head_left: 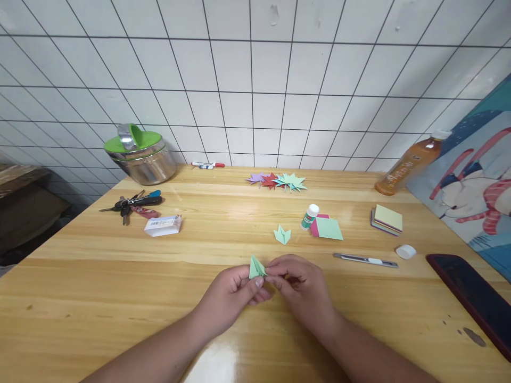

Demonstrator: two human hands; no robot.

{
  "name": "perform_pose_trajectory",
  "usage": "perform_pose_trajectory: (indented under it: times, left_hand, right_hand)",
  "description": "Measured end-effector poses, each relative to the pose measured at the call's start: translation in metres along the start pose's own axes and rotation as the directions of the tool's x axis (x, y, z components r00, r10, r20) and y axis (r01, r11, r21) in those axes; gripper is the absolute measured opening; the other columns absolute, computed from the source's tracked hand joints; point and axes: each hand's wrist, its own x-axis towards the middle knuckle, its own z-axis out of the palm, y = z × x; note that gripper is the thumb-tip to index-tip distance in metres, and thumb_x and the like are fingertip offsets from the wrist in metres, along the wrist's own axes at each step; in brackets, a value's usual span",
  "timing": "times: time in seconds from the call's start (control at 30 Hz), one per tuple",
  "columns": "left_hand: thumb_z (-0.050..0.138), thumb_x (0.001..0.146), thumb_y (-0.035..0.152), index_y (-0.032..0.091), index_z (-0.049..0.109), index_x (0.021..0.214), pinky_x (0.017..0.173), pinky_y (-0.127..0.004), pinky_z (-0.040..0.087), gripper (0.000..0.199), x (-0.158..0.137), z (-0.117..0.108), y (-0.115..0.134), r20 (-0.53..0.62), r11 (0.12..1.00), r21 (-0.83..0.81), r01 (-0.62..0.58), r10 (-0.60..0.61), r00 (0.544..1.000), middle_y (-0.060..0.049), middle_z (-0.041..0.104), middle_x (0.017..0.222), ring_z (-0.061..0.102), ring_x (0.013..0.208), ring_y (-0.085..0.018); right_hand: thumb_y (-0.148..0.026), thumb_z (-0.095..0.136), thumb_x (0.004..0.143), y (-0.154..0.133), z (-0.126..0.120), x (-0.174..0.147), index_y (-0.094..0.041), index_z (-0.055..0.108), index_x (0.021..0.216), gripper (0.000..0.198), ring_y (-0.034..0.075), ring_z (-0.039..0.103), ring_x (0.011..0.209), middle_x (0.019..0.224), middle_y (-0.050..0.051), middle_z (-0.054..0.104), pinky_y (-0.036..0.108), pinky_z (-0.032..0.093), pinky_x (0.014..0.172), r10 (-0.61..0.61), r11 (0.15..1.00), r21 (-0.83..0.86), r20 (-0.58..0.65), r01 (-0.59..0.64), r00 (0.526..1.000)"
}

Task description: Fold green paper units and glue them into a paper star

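Note:
Between my two hands, just above the table, is a small folded piece of light green paper (256, 267) with pointed tips. My left hand (231, 295) pinches its lower edge between thumb and fingers. The fingertips of my right hand (303, 282) are closed on the paper's right side. Just beyond them lies a second folded green paper piece (282, 235), shaped like a small three-pointed leaf. Flat green and pink paper squares (329, 229) lie farther right, with a capped-looking white and green glue stick (310, 217) standing at their left edge.
Paper leaf shapes (277, 181) lie by the wall. Rightward are a utility knife (365, 260), white cap (406, 251), paper stack (386, 219), phone (471, 303) and tilted-looking bottle (411, 164). Leftward are keys (133, 203), a small box (163, 225), markers (207, 165) and a green-lidded pot (139, 154).

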Motion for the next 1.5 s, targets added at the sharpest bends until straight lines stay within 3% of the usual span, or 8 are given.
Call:
perform_pose_trajectory:
  times: [0.13,0.4,0.6,0.9,1.1,1.23,1.33,1.5]
  left_hand:
    - [0.052,0.083,0.042,0.011,0.062,0.091,0.064,-0.025,0.047,0.033,0.001,-0.001,0.001,0.031,0.999,-0.039,0.019,-0.018,0.999,-0.007,0.067,0.075,0.061,0.068,-0.015]
    - [0.050,0.085,0.040,0.012,0.063,0.091,0.066,-0.026,0.047,0.032,-0.001,-0.002,0.000,0.075,0.998,-0.065,-0.019,0.024,0.997,-0.008,0.067,0.078,0.061,0.070,-0.015]
    - [0.051,0.085,0.039,0.012,0.065,0.085,0.062,-0.022,0.044,0.030,-0.001,-0.002,0.001,0.085,0.997,0.012,-0.071,0.070,0.994,-0.005,0.065,0.075,0.058,0.069,-0.013]
    - [0.049,0.085,0.044,0.013,0.065,0.082,0.063,-0.025,0.048,0.035,0.001,-0.006,0.000,0.024,0.992,-0.126,-0.014,0.018,1.000,-0.007,0.068,0.077,0.062,0.072,-0.017]
    - [0.053,0.083,0.039,0.013,0.065,0.084,0.061,-0.023,0.047,0.029,0.004,-0.009,-0.002,0.017,0.971,-0.241,0.013,-0.010,1.000,-0.006,0.067,0.074,0.062,0.070,-0.016]
    - [0.051,0.084,0.037,0.013,0.063,0.086,0.063,-0.023,0.046,0.026,0.003,-0.008,0.001,0.009,0.986,-0.169,-0.016,0.018,1.000,-0.006,0.065,0.079,0.059,0.072,-0.015]
    - [0.051,0.085,0.036,0.015,0.059,0.084,0.063,-0.023,0.045,0.023,0.001,-0.005,0.003,-0.028,0.994,-0.074,-0.076,0.075,0.997,-0.003,0.062,0.074,0.056,0.070,-0.013]
    - [0.047,0.086,0.035,0.017,0.053,0.085,0.062,-0.022,0.042,0.019,-0.003,-0.001,0.001,-0.072,0.991,0.076,-0.108,0.114,0.991,0.002,0.056,0.064,0.052,0.062,-0.012]
  right_hand:
    - [-0.012,0.065,0.071,0.003,0.000,0.001,-0.023,0.067,0.082,0.015,0.011,0.058,0.066,0.081,0.001,0.065,0.020,0.047,0.053,-0.028,0.997,-0.071,-0.001,0.028,1.000]
    - [-0.008,0.055,0.078,0.000,-0.006,-0.001,-0.021,0.065,0.083,0.017,0.011,0.060,0.076,0.084,0.002,0.065,0.021,0.048,0.066,-0.231,0.932,-0.263,0.101,0.250,0.968]
    - [-0.012,0.052,0.080,-0.003,-0.010,-0.001,-0.023,0.063,0.092,0.020,0.011,0.059,0.077,0.089,0.002,0.064,0.022,0.047,0.067,-0.230,0.869,-0.388,0.230,0.306,0.946]
    - [-0.013,0.050,0.083,-0.001,-0.013,-0.001,-0.026,0.063,0.104,0.028,0.012,0.062,0.086,0.097,0.004,0.067,0.023,0.049,0.074,-0.325,0.877,-0.291,0.226,0.382,0.919]
    - [-0.015,0.052,0.081,-0.005,-0.012,-0.001,-0.025,0.065,0.098,0.023,0.013,0.062,0.084,0.097,0.004,0.067,0.025,0.050,0.075,-0.263,0.938,-0.167,0.227,0.304,0.938]
    - [-0.025,0.053,0.082,-0.008,-0.009,0.001,-0.021,0.063,0.092,0.014,0.012,0.061,0.066,0.080,0.003,0.068,0.022,0.048,0.057,0.026,0.997,-0.072,0.140,-0.016,0.990]
    - [-0.033,0.058,0.078,-0.006,-0.005,0.003,-0.018,0.061,0.074,0.016,0.010,0.053,0.054,0.066,0.001,0.064,0.019,0.040,0.048,0.236,0.972,-0.044,0.171,-0.232,0.956]
    - [-0.030,0.064,0.070,0.000,0.002,0.004,-0.017,0.062,0.067,0.014,0.007,0.043,0.050,0.058,-0.002,0.056,0.018,0.034,0.046,0.362,0.931,-0.020,0.185,-0.365,0.914]
